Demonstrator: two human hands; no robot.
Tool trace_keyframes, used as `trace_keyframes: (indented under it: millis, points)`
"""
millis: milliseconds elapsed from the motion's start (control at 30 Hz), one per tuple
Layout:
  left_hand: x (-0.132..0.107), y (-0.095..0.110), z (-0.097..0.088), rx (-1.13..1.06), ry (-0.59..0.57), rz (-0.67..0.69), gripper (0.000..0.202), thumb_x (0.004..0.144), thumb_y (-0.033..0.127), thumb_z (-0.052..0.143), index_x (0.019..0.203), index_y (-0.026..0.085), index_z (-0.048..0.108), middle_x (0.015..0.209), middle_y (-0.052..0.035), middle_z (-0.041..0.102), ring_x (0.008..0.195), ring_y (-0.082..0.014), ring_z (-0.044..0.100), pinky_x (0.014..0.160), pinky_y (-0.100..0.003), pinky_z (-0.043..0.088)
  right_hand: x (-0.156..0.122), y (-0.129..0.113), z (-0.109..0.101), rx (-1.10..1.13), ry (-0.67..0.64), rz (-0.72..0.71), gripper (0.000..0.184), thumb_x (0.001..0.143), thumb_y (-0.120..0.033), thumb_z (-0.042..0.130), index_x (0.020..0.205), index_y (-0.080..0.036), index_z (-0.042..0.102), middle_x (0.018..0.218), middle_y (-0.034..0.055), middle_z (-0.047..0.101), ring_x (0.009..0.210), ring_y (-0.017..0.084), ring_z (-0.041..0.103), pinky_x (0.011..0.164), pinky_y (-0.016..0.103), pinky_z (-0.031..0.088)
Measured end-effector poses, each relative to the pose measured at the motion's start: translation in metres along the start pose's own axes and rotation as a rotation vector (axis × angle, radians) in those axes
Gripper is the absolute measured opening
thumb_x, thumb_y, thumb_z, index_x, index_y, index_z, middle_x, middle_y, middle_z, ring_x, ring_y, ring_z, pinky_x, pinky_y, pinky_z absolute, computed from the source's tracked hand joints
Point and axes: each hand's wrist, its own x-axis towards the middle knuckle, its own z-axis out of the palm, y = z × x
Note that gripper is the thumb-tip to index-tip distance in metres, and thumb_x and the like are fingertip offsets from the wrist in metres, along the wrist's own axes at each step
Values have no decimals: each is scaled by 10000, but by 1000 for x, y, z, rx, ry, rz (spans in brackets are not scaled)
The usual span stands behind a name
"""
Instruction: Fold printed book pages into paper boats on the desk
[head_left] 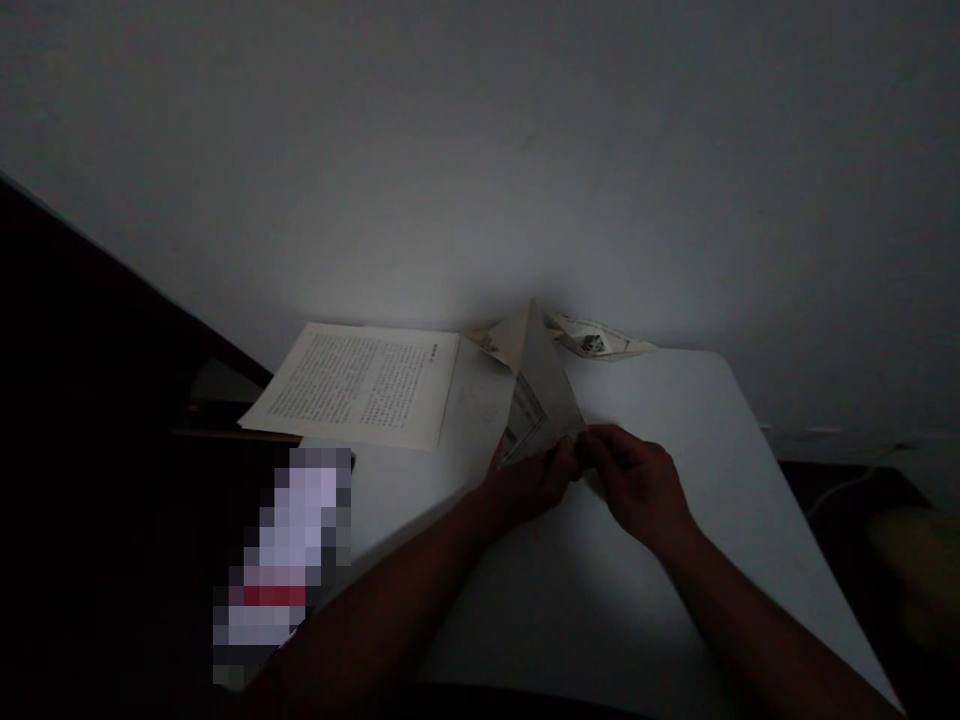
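White paper (544, 385), folded, is clamped in the grip of left hand (529, 483) and right hand (643, 488), fingertips merging in shadow; it partly hides folded shapes (611, 343) behind

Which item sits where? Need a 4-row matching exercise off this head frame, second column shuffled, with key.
Items
1. printed pages
2. tall folded paper
3. boat-like folded paper
4. pixelated panel

Places
A. against the wall, at the table's back edge
B. lower left of the picture, beside the left forearm
C. lying flat at the table's back left
D. point up, held low by the left hand and right hand

Pairs: 1-C, 2-D, 3-A, 4-B
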Motion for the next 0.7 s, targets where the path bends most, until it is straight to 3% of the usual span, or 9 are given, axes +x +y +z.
trace_keyframes:
  millis: [333,533,700]
  points:
    - [4,6,-9,-229,31,-90,412,910,270,335,599,181,591,609,-41,641,647,-159,618,670,-283,506,-7,12,-2,304,-28,32,311,893,-364,499,1128,-205,625,693,23,699,662,176,666,651,313,532]
    - [10,2,-15,-328,-1,-91,238,840,241,410,736,182,616,744,-55,669,792,-195,629,790,-347,498,1,18,-7,346,179,115,246,842,-381,581,992,-214,682,751,29,698,676,168,653,653,311,518]
    - [13,-3,-20,-458,-136,28,188,781,192,429,844,191,607,823,-53,664,801,-187,620,790,-327,495,4,25,-6,607,156,130,256,818,-366,624,1032,-232,669,852,35,703,689,160,650,677,319,510]
